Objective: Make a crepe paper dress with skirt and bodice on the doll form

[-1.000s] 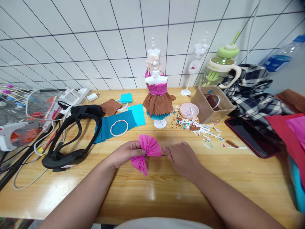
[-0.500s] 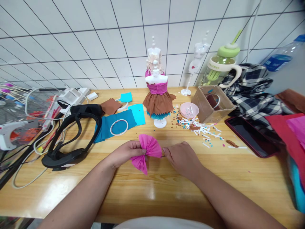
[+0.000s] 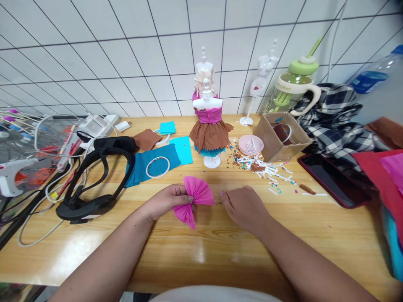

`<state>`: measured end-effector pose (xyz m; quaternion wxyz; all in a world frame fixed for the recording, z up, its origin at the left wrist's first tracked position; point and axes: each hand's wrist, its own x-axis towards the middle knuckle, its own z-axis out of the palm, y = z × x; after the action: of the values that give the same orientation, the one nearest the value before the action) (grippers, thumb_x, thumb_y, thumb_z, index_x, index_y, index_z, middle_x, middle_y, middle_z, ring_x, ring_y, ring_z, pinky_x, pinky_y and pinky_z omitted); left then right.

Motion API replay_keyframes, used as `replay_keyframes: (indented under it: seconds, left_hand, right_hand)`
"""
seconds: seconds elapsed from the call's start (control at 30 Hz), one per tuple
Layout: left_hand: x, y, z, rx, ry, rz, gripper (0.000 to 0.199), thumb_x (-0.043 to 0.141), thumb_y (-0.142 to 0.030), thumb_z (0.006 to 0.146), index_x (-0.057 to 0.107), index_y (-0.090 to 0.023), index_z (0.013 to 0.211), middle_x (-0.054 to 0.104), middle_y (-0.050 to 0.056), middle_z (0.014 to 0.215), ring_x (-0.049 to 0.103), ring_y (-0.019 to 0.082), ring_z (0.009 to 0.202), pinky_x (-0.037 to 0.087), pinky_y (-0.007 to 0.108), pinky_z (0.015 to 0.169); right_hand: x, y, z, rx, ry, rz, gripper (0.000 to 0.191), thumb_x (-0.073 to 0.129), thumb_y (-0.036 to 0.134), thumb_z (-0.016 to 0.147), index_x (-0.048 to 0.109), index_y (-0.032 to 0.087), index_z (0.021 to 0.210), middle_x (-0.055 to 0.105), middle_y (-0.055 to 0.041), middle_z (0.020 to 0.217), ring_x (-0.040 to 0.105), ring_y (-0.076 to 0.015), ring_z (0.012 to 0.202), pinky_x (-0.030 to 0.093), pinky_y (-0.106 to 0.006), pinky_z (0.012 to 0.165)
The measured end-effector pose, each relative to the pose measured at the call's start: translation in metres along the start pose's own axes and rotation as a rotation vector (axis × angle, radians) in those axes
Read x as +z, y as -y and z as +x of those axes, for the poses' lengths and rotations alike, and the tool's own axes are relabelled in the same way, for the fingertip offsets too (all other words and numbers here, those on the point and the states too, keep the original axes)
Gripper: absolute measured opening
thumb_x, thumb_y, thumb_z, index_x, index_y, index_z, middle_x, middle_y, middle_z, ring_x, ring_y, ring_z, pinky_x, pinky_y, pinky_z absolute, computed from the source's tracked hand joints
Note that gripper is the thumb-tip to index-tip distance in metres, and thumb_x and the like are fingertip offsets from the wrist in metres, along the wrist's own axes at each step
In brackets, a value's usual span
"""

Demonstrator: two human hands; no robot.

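Observation:
My left hand (image 3: 171, 199) pinches a pink pleated paper bow (image 3: 201, 192) at its gathered middle, thumb on top. The bow's folds fan out up, to the right and down. My right hand (image 3: 244, 207) is closed just right of the bow, thumb and finger pressed together. A short thin strand (image 3: 218, 203) shows between its fingertips and the bow; whether it is wire, thread or a needle I cannot tell. Behind the bow stands a small white mannequin (image 3: 206, 102) in a pink top and brown skirt (image 3: 209, 136) over a blue-green ruffle.
Blue paper (image 3: 163, 161) with a white ring (image 3: 157, 167) lies left, beside a black headset frame (image 3: 94, 180). Paper scraps (image 3: 267, 167), a pink dish (image 3: 251, 144), a cardboard box (image 3: 281, 138) and a phone (image 3: 333, 180) are right. A glue gun (image 3: 14, 174) sits far left.
My right hand has moved slightly right, away from the bow, so the gap with the thin strand is wider. My left hand and the bow stay nearly still.

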<state>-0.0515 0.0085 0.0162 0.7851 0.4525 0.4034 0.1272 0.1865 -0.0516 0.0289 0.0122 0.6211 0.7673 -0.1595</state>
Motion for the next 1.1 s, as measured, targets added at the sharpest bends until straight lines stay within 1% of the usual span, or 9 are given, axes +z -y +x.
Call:
replay_keyframes:
  seconds: [0.13,0.23,0.37,0.53,0.7,0.83,0.97,1.1]
  left_hand:
    - [-0.0001,-0.0003,0.0006,0.003,0.006,0.013,0.021,0.075,-0.031,0.077,0.075,-0.016,0.092,0.074,0.003,0.086,0.066,0.013,0.073,0.05,0.022,0.07]
    - [0.0002,-0.0004,0.0007,-0.004,0.01,0.006,0.023,0.075,-0.031,0.077,0.074,-0.016,0.095,0.075,0.004,0.09,0.066,0.014,0.076,0.051,0.024,0.073]
    - [-0.0006,0.0006,0.0007,-0.014,0.0,0.015,0.024,0.075,-0.032,0.077,0.074,-0.016,0.095,0.075,0.005,0.091,0.066,0.015,0.076,0.051,0.025,0.074]
    - [-0.0004,-0.0001,0.0007,-0.025,0.0,0.038,0.028,0.074,-0.034,0.077,0.073,-0.016,0.098,0.075,0.007,0.097,0.067,0.018,0.082,0.052,0.028,0.078]
    - [0.003,-0.0027,0.0001,-0.015,0.003,0.044,0.027,0.073,-0.033,0.078,0.074,-0.015,0.098,0.075,0.007,0.09,0.067,0.017,0.076,0.052,0.028,0.075]
    - [0.0032,-0.002,0.0005,-0.019,-0.011,0.054,0.028,0.073,-0.033,0.077,0.073,-0.015,0.098,0.075,0.007,0.095,0.068,0.019,0.082,0.052,0.03,0.078]
    - [0.0017,-0.0006,0.0014,-0.03,-0.004,0.069,0.029,0.073,-0.033,0.078,0.072,-0.014,0.099,0.074,0.007,0.092,0.067,0.018,0.078,0.052,0.029,0.077]
    - [0.0009,-0.0001,0.0017,-0.034,0.005,0.067,0.031,0.072,-0.034,0.078,0.072,-0.015,0.103,0.074,0.007,0.093,0.068,0.019,0.08,0.052,0.03,0.078]
  right_hand:
    - [0.0004,0.0,0.0005,-0.013,-0.009,0.016,0.054,0.024,0.034,0.102,0.069,0.019,0.075,0.075,-0.0071,0.077,0.066,-0.0209,0.074,0.03,-0.036,0.072]
    - [0.0002,0.0026,-0.0001,-0.039,-0.01,0.038,0.052,0.026,0.032,0.102,0.068,0.019,0.076,0.075,-0.0058,0.078,0.066,-0.0199,0.075,0.029,-0.036,0.073]
    - [-0.0005,0.0052,-0.0005,-0.061,-0.013,0.055,0.05,0.026,0.032,0.102,0.068,0.02,0.077,0.075,-0.0045,0.079,0.066,-0.0194,0.076,0.029,-0.035,0.073]
    - [-0.0006,0.0049,0.0001,-0.072,-0.008,0.052,0.052,0.025,0.034,0.103,0.068,0.021,0.078,0.075,-0.003,0.08,0.067,-0.0197,0.076,0.028,-0.035,0.072]
    - [-0.0031,0.0058,-0.0003,-0.068,0.022,0.054,0.052,0.024,0.035,0.103,0.07,0.021,0.083,0.075,-0.0044,0.083,0.068,-0.0197,0.079,0.029,-0.035,0.073]
    - [-0.0045,0.0067,-0.0002,-0.068,0.041,0.056,0.052,0.023,0.034,0.104,0.07,0.022,0.085,0.076,-0.0048,0.085,0.068,-0.0199,0.083,0.03,-0.034,0.073]
    - [-0.0036,0.0066,0.0009,-0.058,0.046,0.034,0.052,0.024,0.035,0.103,0.071,0.022,0.084,0.076,-0.0047,0.084,0.069,-0.0202,0.081,0.029,-0.035,0.072]
    - [-0.0031,0.0065,0.0014,-0.06,0.044,0.014,0.051,0.025,0.034,0.103,0.071,0.022,0.082,0.076,-0.0036,0.084,0.069,-0.0203,0.079,0.03,-0.035,0.071]
